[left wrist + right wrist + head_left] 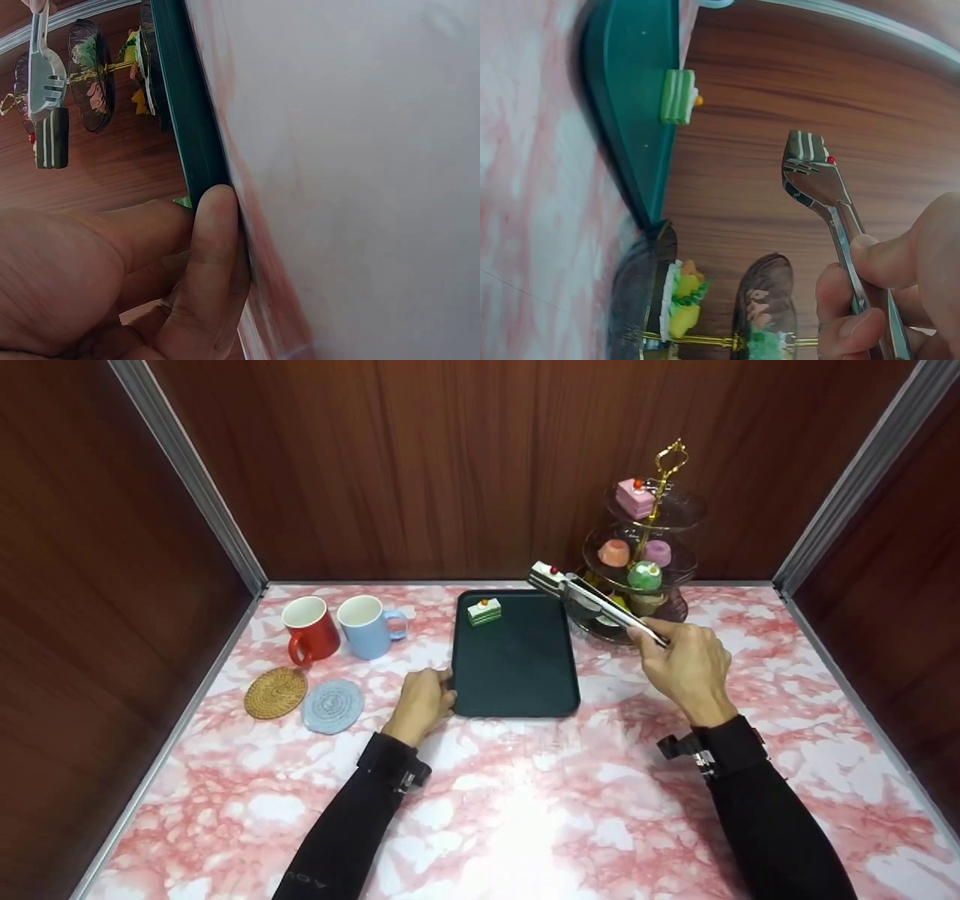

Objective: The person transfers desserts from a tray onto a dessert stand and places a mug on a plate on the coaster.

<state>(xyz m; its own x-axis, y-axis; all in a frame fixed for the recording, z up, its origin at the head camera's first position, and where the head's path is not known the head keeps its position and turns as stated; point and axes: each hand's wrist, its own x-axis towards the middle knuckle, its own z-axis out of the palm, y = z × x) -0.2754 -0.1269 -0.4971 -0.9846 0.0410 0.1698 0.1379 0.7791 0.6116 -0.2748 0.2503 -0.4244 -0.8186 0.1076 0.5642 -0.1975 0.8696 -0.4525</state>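
My right hand (688, 664) grips metal serving tongs (611, 607) by the handles. Their forked tips clasp a dark layered cake slice (808, 145) with white stripes and a red berry on top, held up above the tray's far right corner. At the near left side of the dark green tray (516, 667), my left hand (426, 701) pinches the rim between thumb and fingers. A green-and-white cake slice (484, 613) with an orange topping sits in the tray's far left corner.
A three-tier stand (679, 562) with a gold handle, at the back right, carries a pink cake slice (635, 500) and several small desserts. To the left are a red mug (315, 630), a light blue mug (364, 634), a woven tan coaster (276, 693) and a blue-grey coaster (333, 706).
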